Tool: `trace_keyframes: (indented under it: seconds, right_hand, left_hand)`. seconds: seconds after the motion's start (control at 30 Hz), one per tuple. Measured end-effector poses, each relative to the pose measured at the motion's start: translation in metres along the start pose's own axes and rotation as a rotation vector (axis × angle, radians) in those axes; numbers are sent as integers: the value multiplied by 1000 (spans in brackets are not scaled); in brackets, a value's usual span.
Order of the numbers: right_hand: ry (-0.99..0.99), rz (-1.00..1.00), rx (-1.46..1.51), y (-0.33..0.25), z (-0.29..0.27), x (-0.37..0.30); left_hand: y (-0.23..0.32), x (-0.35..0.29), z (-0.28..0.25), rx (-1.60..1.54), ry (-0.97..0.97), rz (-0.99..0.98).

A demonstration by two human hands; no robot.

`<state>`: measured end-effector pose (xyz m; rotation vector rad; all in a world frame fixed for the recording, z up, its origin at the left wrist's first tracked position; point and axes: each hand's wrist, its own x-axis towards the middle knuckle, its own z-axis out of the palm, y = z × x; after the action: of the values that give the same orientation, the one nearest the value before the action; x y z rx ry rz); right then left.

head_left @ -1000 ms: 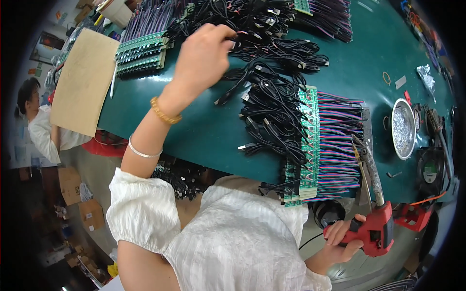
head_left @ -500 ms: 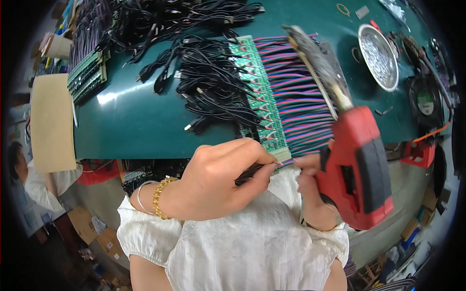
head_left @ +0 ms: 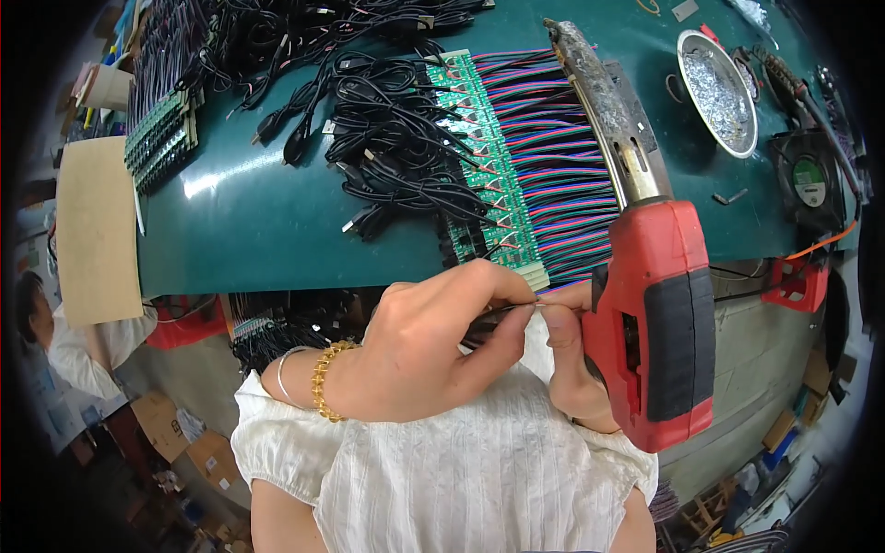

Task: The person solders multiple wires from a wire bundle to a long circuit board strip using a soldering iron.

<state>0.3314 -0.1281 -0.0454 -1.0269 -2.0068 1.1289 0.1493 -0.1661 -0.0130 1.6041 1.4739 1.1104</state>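
Observation:
My left hand [head_left: 433,341] is closed in a pinch on a thin black cable [head_left: 479,326], mostly hidden by my fingers. My right hand [head_left: 573,378] grips a red and black soldering gun [head_left: 659,258]. Its thumb and forefinger also meet my left fingertips at the cable's end, where the tip is too small to make out. The gun's stained metal barrel [head_left: 604,101] points away from me, over a row of coloured wires [head_left: 558,175]. Those wires run from a strip of green circuit boards [head_left: 502,180], just beyond my hands. Black USB cables [head_left: 396,129] lie along the strip's left side.
On the green table [head_left: 240,230], more boards [head_left: 161,134] with wires stand at the left beside a brown cardboard sheet [head_left: 97,230]. At right are a metal bowl [head_left: 680,55] of silvery bits and a black fan [head_left: 807,184]. A person [head_left: 88,346] sits at far left.
My right hand and the soldering gun have moved left, bringing thumb and forefinger against my left fingertips. The gun now stands more upright in the picture. My left hand keeps its pinch.

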Motion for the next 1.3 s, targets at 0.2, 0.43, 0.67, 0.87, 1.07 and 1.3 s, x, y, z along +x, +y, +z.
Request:
trace_keyframes:
  seconds: [0.2,0.43,0.67,0.87,1.07,1.3]
  right_hand:
    - [60,238,350,-17,3,4]
    - [264,306,785,-20,16,1]
    - [511,72,633,8,-2,-33]
    - [82,94,636,24,-37,-83]
    - [-162,140,578,44,-68,-129]
    - [366,270,932,15,-31,-120]
  left_hand:
    - [1,1,4,132,69,66]
    - [-1,-2,13,305,137,240]
    - [-19,18,1,493,213,224]
    - [-12,20,5,549,140,90]
    - [-11,25,3,553,105,100]
    - [-7,25,5,568,86,50]
